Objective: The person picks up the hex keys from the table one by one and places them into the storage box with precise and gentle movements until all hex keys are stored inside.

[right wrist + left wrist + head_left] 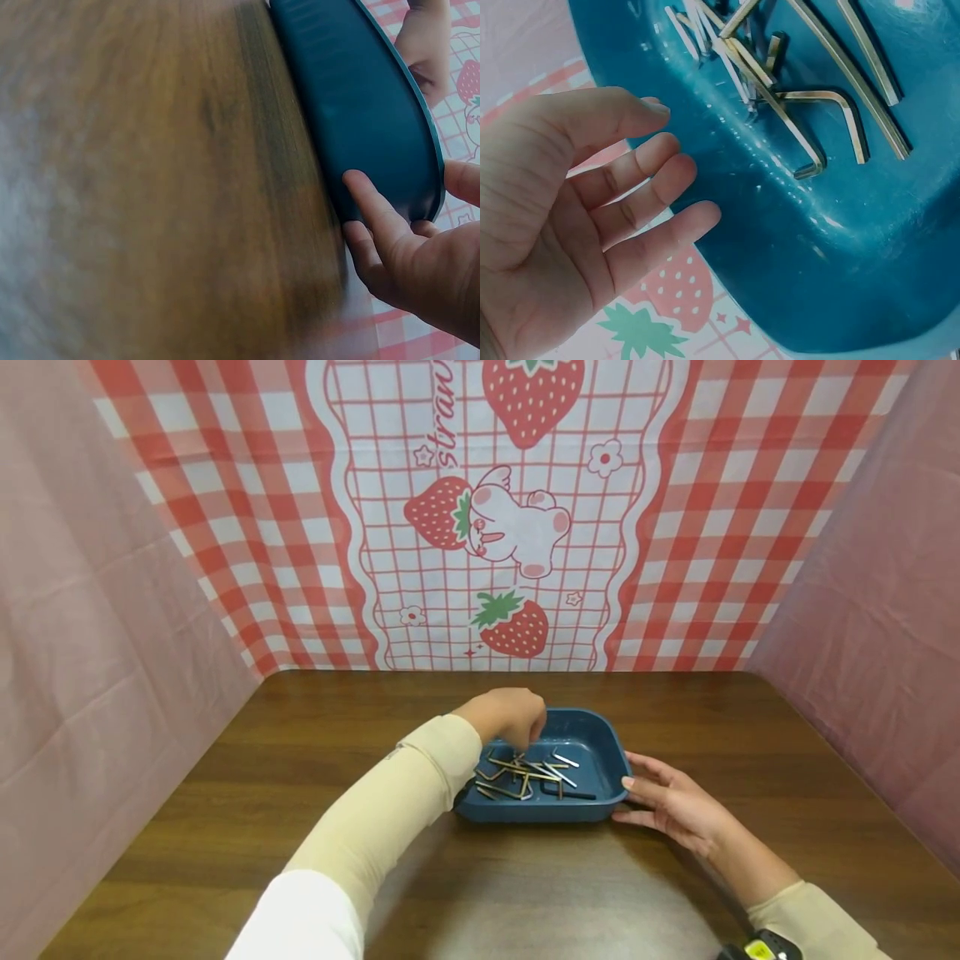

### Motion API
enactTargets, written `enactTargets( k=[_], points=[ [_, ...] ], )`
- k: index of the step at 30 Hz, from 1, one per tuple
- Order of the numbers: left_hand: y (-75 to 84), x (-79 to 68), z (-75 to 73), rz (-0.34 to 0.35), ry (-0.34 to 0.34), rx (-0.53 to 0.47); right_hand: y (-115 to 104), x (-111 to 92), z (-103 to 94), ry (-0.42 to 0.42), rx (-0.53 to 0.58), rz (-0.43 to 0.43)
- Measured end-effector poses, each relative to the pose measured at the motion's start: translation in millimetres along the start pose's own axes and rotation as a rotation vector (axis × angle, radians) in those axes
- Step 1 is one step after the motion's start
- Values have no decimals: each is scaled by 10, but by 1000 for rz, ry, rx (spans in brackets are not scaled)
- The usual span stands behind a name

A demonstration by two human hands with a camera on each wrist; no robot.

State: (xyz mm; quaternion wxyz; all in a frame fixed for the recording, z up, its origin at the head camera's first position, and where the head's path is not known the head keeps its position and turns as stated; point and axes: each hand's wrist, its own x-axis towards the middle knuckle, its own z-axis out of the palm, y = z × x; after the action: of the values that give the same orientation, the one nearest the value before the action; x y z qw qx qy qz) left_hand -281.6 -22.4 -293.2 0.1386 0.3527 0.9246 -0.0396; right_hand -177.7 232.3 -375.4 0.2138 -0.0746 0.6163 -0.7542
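A blue tray (540, 812) with rounded corners stands on the table, holding several L-shaped hex keys, brass-coloured, silver and black. The black hex key (577, 795) lies near the front wall. Above the tray's far left part is my left hand (512, 714). In the left wrist view its fingers are loosely bent by the rim, with nothing between them, apart from the brass-coloured hex key (855, 75). My right hand (678, 806) grips the tray's front right corner. In the right wrist view the thumb is at the rim and the fingers (375, 206) press the outer wall.
The brown wooden table (300, 810) extends around the tray. A red-and-white checked cloth (480, 635) with strawberries hangs behind it. Pink cloths (855, 635) hang at both sides.
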Motion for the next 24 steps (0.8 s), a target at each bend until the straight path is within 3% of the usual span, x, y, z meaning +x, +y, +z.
enactTargets(
  k=[7, 16, 24],
  points=[
    [-18, -92, -42, 6, 59, 10, 1, -3, -7, -6, 1, -3],
    [-88, -295, 33, -6, 118, 21, -2, -7, 6, -3, 0, -11],
    [-223, -517, 114, 37, 256, -30, 12, 7, -7, -1, -4, -5]
  ],
)
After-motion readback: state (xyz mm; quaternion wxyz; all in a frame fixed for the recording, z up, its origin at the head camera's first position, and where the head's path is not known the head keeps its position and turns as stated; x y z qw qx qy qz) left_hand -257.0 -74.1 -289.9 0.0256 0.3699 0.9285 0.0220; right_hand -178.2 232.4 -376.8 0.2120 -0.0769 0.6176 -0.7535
